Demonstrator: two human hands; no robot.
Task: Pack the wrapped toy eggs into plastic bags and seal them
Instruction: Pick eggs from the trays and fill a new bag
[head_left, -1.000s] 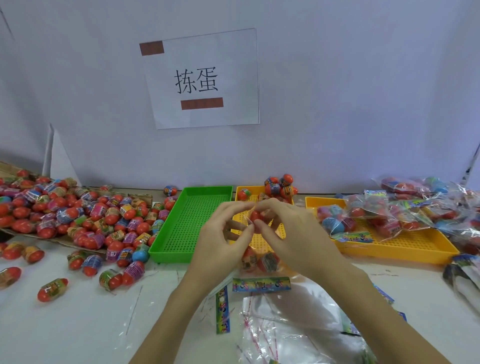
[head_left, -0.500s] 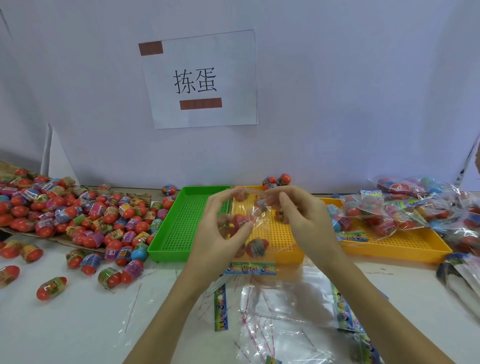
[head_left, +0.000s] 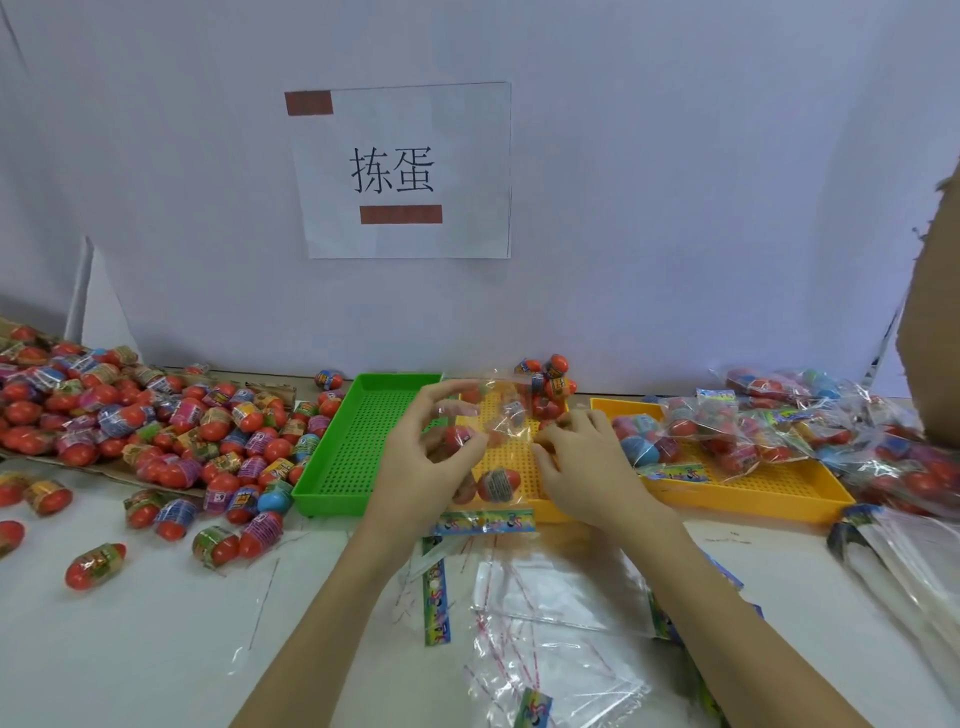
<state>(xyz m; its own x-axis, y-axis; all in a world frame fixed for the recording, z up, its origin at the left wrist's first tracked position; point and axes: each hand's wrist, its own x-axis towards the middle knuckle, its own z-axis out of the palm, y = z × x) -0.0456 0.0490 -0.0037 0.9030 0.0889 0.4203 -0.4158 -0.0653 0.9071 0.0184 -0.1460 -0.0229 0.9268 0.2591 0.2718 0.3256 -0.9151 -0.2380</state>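
A clear plastic bag (head_left: 500, 415) hangs between my two hands over the middle yellow tray (head_left: 514, 457). It has a colourful printed strip (head_left: 483, 521) along its bottom edge. Inside it are wrapped toy eggs, one low down (head_left: 498, 484) and one higher by my left fingers (head_left: 458, 436). My left hand (head_left: 426, 467) grips the bag's left side, with its upper fingers spread near the bag's top. At the bag's right edge, my right hand (head_left: 587, 467) pinches the plastic with bent fingers.
A large pile of loose wrapped eggs (head_left: 156, 426) covers the table's left side. A green tray (head_left: 363, 441) stands left of the hands. The right yellow tray (head_left: 753, 493) holds filled bags (head_left: 717, 426). Empty bags (head_left: 545, 623) lie in front, with more at the right (head_left: 909, 561).
My hands have moved apart and the bag has spread out between them. My right hand has dropped from the bag's top to its right side.
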